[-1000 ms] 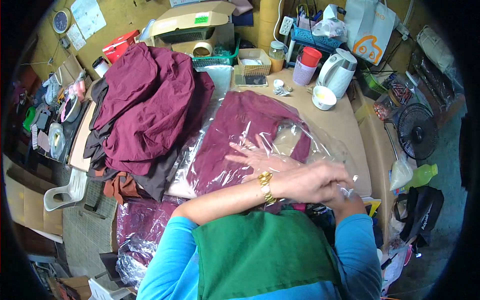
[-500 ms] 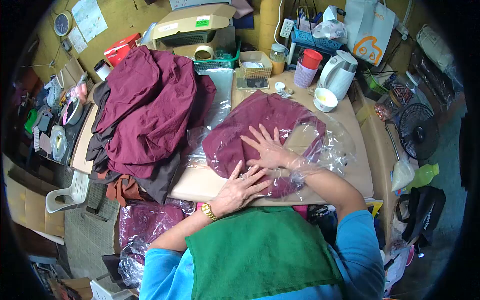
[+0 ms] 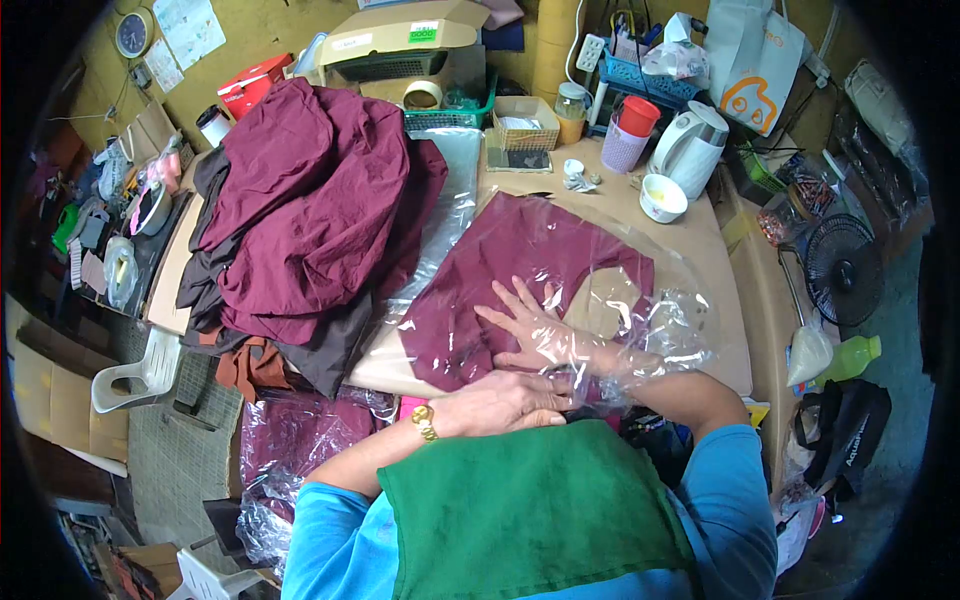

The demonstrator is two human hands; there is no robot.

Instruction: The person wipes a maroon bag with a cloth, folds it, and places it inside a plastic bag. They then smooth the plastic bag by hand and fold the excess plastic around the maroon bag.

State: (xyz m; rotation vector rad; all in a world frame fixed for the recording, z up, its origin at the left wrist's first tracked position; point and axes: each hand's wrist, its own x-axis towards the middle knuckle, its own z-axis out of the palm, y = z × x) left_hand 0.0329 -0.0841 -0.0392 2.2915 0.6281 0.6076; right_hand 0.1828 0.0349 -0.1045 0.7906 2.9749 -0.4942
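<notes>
Fingers of the right hand (image 3: 530,325) are lying spread and flat, open, inside the clear bag (image 3: 672,325), and I am watching them press down on the maroon garment (image 3: 510,255) through no gap at all: palm and cloth are touching. The garment is sitting in the bag on the table (image 3: 715,270), stretching away beyond those fingertips and off to their left.

Half a second ago the left hand (image 3: 500,403) was lying flat beside the right one, fingers splayed on the cloth. Now it is sitting nearer the body, just behind the right wrist at the table's near edge, fingers curled down. I cannot tell whether they are pinching plastic or only pressing on it. The gold watch (image 3: 425,421) is showing on its wrist.

With that pull back, the garment is looking flatter and more squared in the bag, with loose plastic bunching to the right of the right hand.

Left of both hands a pile (image 3: 310,190) of maroon cloth is resting; far beyond the fingertips a kettle (image 3: 690,145) is standing.
</notes>
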